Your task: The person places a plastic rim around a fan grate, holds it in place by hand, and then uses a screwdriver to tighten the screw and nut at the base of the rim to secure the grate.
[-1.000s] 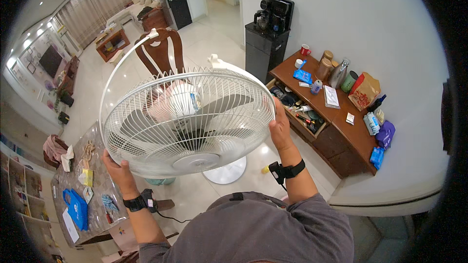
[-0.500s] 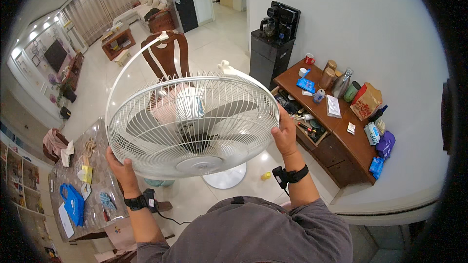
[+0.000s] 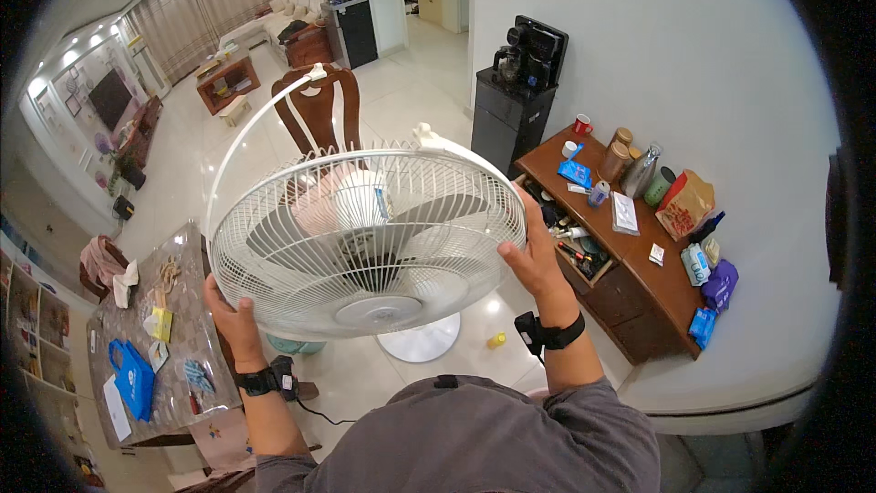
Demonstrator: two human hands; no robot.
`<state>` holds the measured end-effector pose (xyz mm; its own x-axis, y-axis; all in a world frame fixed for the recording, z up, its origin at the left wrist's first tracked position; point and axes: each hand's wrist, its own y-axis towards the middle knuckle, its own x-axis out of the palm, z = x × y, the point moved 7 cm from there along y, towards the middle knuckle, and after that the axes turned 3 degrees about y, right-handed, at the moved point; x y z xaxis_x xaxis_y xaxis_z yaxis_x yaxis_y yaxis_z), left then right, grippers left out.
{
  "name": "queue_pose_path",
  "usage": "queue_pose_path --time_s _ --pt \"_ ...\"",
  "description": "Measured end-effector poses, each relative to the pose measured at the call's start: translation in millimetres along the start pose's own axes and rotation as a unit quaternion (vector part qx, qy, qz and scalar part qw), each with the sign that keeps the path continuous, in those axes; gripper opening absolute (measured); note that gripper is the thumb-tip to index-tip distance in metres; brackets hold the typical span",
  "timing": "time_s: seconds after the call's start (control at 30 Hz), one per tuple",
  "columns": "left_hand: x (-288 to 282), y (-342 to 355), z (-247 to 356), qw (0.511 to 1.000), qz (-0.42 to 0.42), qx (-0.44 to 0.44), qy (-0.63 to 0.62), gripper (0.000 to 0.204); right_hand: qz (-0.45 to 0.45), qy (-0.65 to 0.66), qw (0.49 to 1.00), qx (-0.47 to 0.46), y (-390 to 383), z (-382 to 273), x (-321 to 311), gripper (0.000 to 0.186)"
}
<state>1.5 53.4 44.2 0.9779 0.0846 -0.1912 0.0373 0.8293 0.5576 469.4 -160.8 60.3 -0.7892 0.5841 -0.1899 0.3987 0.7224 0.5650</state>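
A white wire fan cage (image 3: pixel 319 219) with grey blades, a round centre cap and a white curved band with clips fills the middle. My left hand (image 3: pixel 235 319) grips its lower left rim, thumb outside. My right hand (image 3: pixel 529 246) holds the right rim, fingers wrapped round the edge. Behind the grille is a pinkish-white housing, partly hidden by the wires. Below the cage a white round stand base (image 3: pixel 422 347) shows on the floor.
Left: a table (image 3: pixel 173 374) with a blue bag. Right: a wooden cabinet (image 3: pixel 630 256) with an open drawer and cluttered top, beside a black drink machine (image 3: pixel 520 64). Behind the fan: a wooden chair (image 3: pixel 345 100). A small yellow object (image 3: pixel 496 340) lies on the floor.
The fan cage in my hands has moved slightly right and down in the picture. The surrounding room has shifted the same way. Both hands keep their hold.
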Motion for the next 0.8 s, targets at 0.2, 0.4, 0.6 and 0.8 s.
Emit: queue_pose_path --time_s 0.2,0.4,0.6,0.8 --pt "4 -3 5 1.000 0.005 -0.019 -0.012 0.110 0.001 -0.024 1.000 -0.013 6 -16 3 0.100" --pt "2 -1 2 0.999 0.010 -0.019 -0.029 0.109 0.005 -0.027 0.999 -0.045 18 -28 8 0.098" --pt "1 0 -5 0.999 0.010 -0.018 -0.034 0.109 -0.009 -0.031 0.998 -0.045 30 -47 13 0.094" --pt "-5 -1 -10 0.999 0.016 -0.017 -0.025 0.108 -0.018 -0.115 0.991 -0.072 38 -60 17 0.095"
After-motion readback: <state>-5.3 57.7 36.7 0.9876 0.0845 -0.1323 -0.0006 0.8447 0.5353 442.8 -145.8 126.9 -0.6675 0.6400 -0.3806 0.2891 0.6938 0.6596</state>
